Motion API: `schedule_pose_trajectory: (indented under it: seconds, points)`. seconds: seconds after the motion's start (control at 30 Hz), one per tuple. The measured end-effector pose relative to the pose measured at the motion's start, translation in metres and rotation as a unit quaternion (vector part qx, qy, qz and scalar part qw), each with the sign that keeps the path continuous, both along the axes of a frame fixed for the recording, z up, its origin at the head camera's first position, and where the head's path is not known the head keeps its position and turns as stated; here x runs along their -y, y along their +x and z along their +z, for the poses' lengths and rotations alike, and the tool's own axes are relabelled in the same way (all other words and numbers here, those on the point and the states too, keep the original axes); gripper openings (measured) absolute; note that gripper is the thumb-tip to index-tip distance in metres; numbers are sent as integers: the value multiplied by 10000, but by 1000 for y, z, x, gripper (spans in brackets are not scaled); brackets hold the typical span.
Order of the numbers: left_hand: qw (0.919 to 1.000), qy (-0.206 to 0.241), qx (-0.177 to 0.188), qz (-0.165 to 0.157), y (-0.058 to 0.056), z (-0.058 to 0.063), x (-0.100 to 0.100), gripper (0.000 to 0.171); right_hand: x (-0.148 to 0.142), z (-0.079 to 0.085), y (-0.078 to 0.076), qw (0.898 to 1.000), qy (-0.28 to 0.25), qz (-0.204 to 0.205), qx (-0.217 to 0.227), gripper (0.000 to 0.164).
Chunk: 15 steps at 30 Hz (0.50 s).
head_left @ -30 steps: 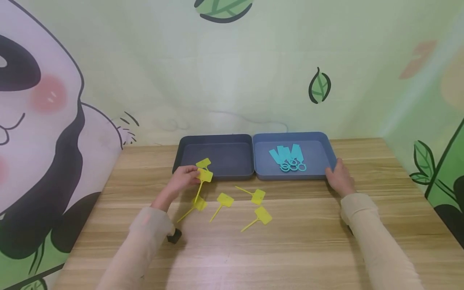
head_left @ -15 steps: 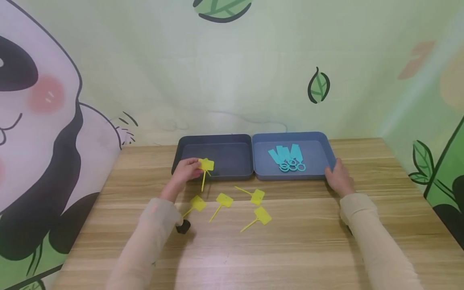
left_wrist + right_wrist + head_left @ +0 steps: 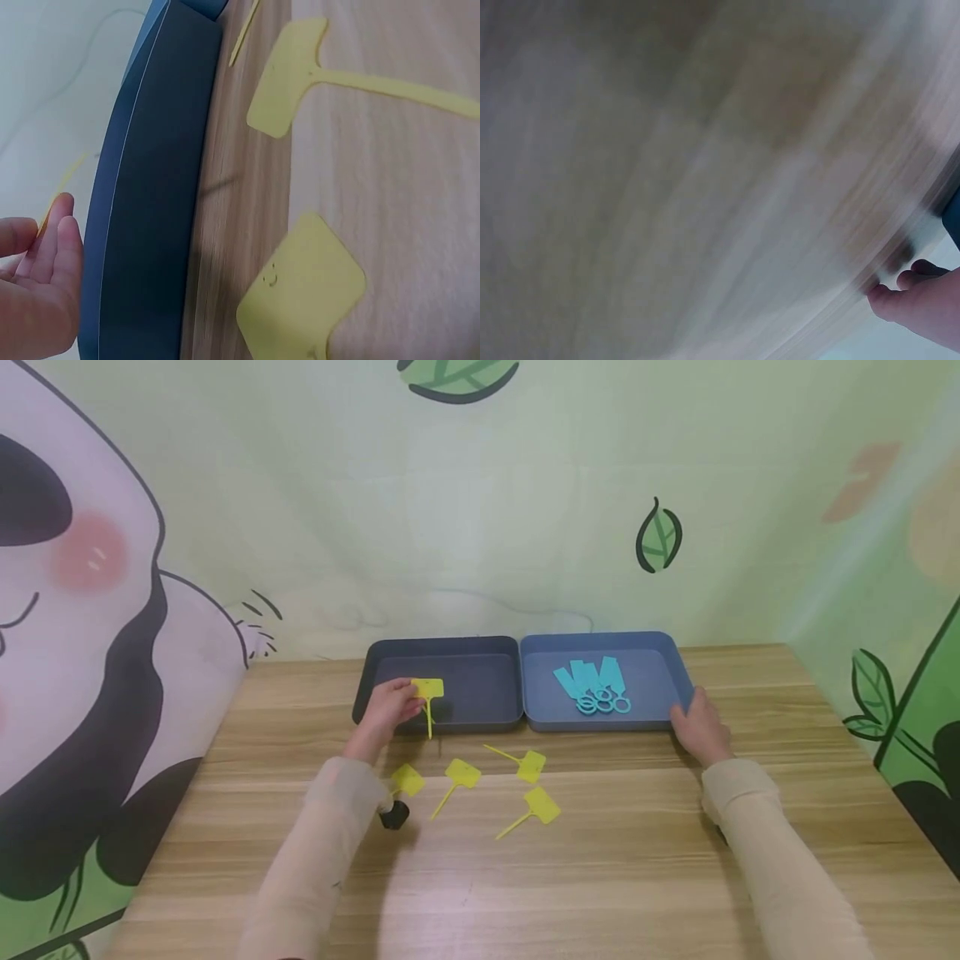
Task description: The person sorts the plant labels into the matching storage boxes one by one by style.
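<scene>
Yellow tag (image 3: 430, 691) held above near side of dark tray (image 3: 480, 689), left hand (image 3: 393, 703) pinching it. Right hand (image 3: 702, 729) at corner of blue tray (image 3: 651, 677); finger closure we cannot tell. We judge tag light, bendy; stem (image 3: 430, 723) weakest, flat plate (image 3: 434, 687) best hold.

Left fingers (image 3: 68, 241) pinching, right fingers (image 3: 701, 703) gripping, sleeved forearms (image 3: 780, 860) forward

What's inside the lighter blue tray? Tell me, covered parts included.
Turquoise tags lie bunched inside the lighter blue tray, their rings toward the person. They overlap, so parts of the lower ones are covered, and I can't give an exact count.
</scene>
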<state>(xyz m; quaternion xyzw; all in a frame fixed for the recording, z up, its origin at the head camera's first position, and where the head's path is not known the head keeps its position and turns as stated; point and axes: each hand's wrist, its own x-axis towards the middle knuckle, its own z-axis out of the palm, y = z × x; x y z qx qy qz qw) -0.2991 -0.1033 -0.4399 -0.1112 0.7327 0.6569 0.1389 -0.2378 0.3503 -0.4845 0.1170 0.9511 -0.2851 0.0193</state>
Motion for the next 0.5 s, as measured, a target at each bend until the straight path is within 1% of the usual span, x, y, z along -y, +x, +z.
schedule_pose_trajectory:
  seconds: [0.23,0.33,0.5]
  points:
    - [9989,152,79,426,-7,-2,-7,39,1,1,1,10000,-17,-22,10,66]
    - [9973,280,130,672,-9,-1,-10,40,1,2,1,10000,-65,-19,8,66]
    - [9937,521,214,967,-12,-2,-13,43,1,2,1,10000,-54,-18,20,66]
